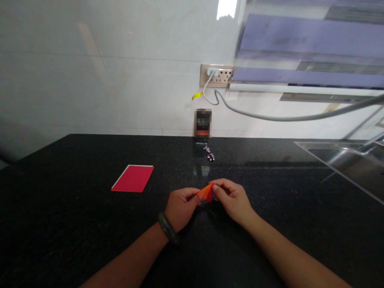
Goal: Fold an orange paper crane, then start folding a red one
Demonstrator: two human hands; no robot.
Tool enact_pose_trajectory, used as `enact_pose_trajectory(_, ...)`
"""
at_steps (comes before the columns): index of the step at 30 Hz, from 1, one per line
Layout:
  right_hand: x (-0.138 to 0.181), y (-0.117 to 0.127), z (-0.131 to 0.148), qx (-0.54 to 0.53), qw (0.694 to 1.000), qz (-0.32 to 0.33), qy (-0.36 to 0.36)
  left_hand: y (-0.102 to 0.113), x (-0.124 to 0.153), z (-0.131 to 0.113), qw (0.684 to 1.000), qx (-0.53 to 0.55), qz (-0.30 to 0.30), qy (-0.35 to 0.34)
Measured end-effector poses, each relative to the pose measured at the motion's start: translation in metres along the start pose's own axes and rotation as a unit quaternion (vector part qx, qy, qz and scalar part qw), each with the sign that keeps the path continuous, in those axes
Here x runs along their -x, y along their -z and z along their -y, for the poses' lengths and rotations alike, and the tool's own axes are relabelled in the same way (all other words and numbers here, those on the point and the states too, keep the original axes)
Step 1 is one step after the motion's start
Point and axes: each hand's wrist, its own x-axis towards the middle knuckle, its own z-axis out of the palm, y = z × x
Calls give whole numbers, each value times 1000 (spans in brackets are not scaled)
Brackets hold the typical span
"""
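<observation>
A small piece of folded orange paper is held between my two hands, just above the dark countertop. My left hand, with a dark bangle at the wrist, pinches its left end between thumb and fingers. On the other side, my right hand grips the right edge with thumb and forefinger. The fingers hide parts of the folds. To the left of my hands lies a stack of square paper, red on top with a pale edge showing beneath.
A phone-like device, its screen blurred, leans on the wall with a beaded strap in front. Behind it are a wall socket with a plugged-in white cable and a thick grey hose. A metal sink is at right.
</observation>
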Motion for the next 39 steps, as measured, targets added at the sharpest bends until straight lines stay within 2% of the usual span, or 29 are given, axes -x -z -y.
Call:
enact_pose_trajectory(9, -2, -2, -1, -2, 1000, -25, -6, -1, 2, 5, 999, -19, 11, -30)
enact_pose_trajectory(13, -1, -3, -3, -2, 1000, -23, -9, -1, 2, 4, 1000, -9, 12, -18)
enact_pose_trajectory(18, -1, -5, -2, -16, 1000, -16, 1, -3, -1, 5, 995, 88, 7, 36)
enact_pose_trajectory(23, -1, -4, 0, -2, 1000, -23, 14, -5, -1, 1, 974, 197, 16, 108)
enact_pose_trajectory(27, -1, -2, 2, -10, 1000, -9, -17, -6, 0, -2, 956, 249, 33, 151)
enact_pose_trajectory(31, -2, -2, 5, -66, 996, 4, -57, -6, -1, 1, 940, 297, 19, 165)
enact_pose_trajectory(34, -2, -1, 6, -96, 992, 17, -76, -6, -1, 4, 935, 313, 33, 164)
enact_pose_trajectory(39, -3, 1, 5, -87, 995, 38, -33, -6, 0, 3, 917, 353, 73, 172)
